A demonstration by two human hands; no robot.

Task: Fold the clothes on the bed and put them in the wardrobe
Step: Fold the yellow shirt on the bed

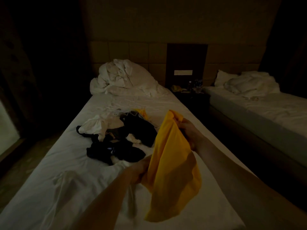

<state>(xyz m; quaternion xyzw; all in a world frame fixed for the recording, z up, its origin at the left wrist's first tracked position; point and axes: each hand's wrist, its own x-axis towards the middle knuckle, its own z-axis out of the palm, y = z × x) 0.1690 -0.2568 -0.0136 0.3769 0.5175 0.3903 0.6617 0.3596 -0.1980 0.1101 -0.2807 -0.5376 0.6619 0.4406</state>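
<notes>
- Above the near bed [66, 156], both hands hold up a yellow cloth [172, 163] in the head view.
- The right hand [189, 131] pinches its top edge, arm reaching out.
- The left hand [141, 168] grips the lower side, fingers curled round it.
- The cloth is thin and smooth and hangs in soft folds.
- A messy pile of clothes [119, 136], black and white, lies on the wrinkled white sheet.
- A puffy white blanket [123, 78] is bunched at the head of the bed.
</notes>
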